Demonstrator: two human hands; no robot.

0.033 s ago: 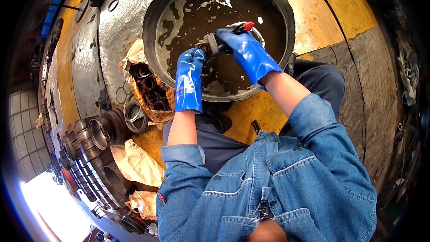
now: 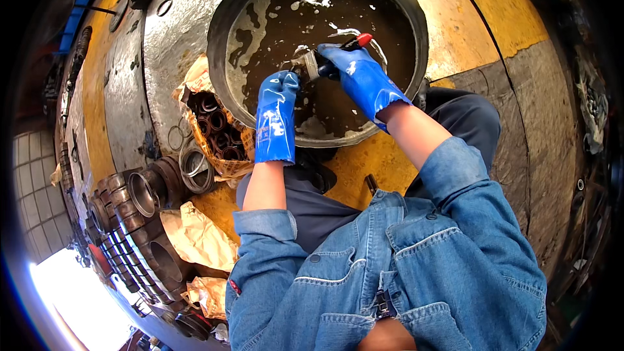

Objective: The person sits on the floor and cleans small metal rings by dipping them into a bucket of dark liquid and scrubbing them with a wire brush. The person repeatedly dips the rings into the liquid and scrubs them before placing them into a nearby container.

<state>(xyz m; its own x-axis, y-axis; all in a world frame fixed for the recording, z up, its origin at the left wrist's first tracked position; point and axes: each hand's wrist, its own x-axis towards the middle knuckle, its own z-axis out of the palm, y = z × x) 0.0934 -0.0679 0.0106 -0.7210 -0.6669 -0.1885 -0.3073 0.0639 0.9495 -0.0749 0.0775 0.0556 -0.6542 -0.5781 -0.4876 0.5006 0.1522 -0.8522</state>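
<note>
My left hand (image 2: 275,114), in a blue rubber glove, grips a grey metal ring-shaped part (image 2: 311,66) over the black tub (image 2: 220,68) of murky brown liquid. In the right, also gloved in blue, is a black-handled tool with a red end (image 2: 364,39). The fingers of my right hand (image 2: 361,78) are closed round it, beside the metal part. The tool's working end is hidden behind the glove and the part, so its kind cannot be told. Foam and bright reflections lie on the liquid.
Left of the tub stands a torn paper bag (image 2: 192,91) of rusty rings. Loose metal rings (image 2: 195,168), larger rusty cylinders (image 2: 144,194) and crumpled brown paper (image 2: 200,237) lie nearer me. My bent legs (image 2: 468,117) flank the tub's near side.
Both hands have shifted slightly; the right hand and its tool have moved a little down and right. The reflections and ripples on the liquid have changed shape.
</note>
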